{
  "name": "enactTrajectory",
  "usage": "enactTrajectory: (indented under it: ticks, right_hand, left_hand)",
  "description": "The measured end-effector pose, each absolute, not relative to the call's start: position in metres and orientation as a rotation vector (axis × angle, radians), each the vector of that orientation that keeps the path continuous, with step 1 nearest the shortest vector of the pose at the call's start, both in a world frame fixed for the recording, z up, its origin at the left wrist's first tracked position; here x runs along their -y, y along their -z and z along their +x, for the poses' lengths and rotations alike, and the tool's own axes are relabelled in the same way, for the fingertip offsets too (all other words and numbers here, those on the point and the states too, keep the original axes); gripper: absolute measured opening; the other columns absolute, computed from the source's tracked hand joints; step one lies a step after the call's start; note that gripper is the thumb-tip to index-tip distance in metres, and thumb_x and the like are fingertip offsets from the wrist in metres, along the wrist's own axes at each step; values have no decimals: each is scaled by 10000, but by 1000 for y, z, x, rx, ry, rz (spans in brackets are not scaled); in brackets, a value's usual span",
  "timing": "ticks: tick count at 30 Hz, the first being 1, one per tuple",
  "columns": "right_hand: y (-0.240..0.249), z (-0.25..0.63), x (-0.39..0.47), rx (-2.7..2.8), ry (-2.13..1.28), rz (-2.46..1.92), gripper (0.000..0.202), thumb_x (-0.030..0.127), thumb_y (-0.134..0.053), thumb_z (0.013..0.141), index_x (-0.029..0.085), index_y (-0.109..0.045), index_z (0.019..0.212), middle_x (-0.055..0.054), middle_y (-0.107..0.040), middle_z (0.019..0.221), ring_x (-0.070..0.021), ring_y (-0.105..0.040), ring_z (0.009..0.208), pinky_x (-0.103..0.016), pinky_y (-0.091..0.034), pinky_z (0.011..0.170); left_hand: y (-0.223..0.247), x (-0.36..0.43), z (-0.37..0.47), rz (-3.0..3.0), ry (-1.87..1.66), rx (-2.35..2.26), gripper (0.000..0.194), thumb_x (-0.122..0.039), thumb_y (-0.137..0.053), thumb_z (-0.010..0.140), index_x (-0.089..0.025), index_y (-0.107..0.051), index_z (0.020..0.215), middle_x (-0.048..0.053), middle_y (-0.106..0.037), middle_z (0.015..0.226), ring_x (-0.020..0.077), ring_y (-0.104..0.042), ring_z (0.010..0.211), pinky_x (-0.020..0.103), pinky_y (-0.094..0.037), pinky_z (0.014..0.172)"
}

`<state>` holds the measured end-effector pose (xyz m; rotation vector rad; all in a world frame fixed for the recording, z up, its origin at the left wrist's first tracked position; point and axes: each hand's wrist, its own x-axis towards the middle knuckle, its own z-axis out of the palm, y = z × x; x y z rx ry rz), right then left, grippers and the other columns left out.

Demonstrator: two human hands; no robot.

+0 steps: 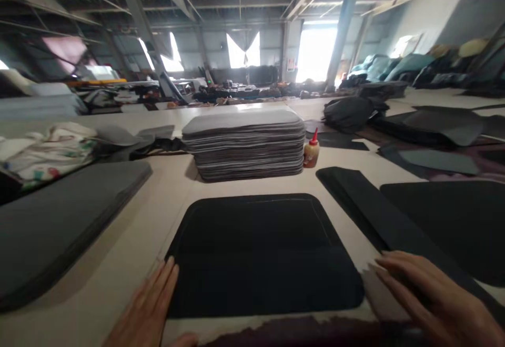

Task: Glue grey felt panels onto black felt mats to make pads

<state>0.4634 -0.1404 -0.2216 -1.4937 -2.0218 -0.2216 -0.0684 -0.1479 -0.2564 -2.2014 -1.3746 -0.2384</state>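
Note:
A black rounded panel [260,252] lies flat on the pale table in front of me, with a thin light line near its far and right edges. My left hand [152,297] rests at the panel's left edge, fingers stretched out and fingertips on its border. Off the panel's right side, my right hand [434,294] is above the table, its fingers extended and slightly blurred, with nothing seen in them. It is nearest to a long dark folded strip [394,220]; whether it touches the strip I cannot tell.
Beyond the panel stands a tall stack of grey panels [248,144], with a red-tipped glue bottle [311,151] beside it. A grey stack [67,215] fills the left. Another black panel [453,226] lies at right. Bunched printed cloth [55,149] sits at far left.

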Motion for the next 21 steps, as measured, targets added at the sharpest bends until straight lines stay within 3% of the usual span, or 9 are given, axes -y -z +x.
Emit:
enactTrajectory:
  ticks: [10, 14, 17, 21]
  right_hand:
    - [170, 465, 112, 2075, 166, -1414, 419, 595, -460, 986, 260, -705, 1043, -41, -722, 1052, -194, -708, 908, -290, -579, 861]
    - [146, 475, 76, 1902, -11, -1613, 483, 679, -548, 888, 258, -728, 1043, -39, -744, 1021, -197, -716, 862, -265, -552, 741]
    - [120, 463, 46, 1696, -197, -1786, 471, 624, -594, 864, 214, -746, 1037, -27, -754, 989, -192, -711, 873, -257, -503, 677]
    - [94, 436, 18, 1570, -250, -1803, 530, 580, -568, 850, 99, -751, 978, -38, -740, 803, -181, -684, 774, -277, -453, 639]
  left_hand:
    - [239, 160, -51, -2236, 307, 1602, 1023, -741, -457, 857, -88, -130, 1574, 223, -322, 1596, 375, -422, 1416, 492, -487, 1052]
    - [238, 160, -49, -2265, 255, 1576, 1014, -729, -493, 855, -117, -134, 1579, 191, -400, 1564, 367, -450, 1398, 497, -461, 1077]
    - [237, 161, -46, -2248, 243, 1583, 1051, -750, -519, 831, -115, -139, 1578, 184, -425, 1551, 363, -459, 1391, 488, -444, 1086]
    - [238, 160, -44, -2201, 253, 1605, 1070, -761, -512, 825, -91, -142, 1574, 190, -431, 1543, 352, -485, 1372, 469, -420, 1091]
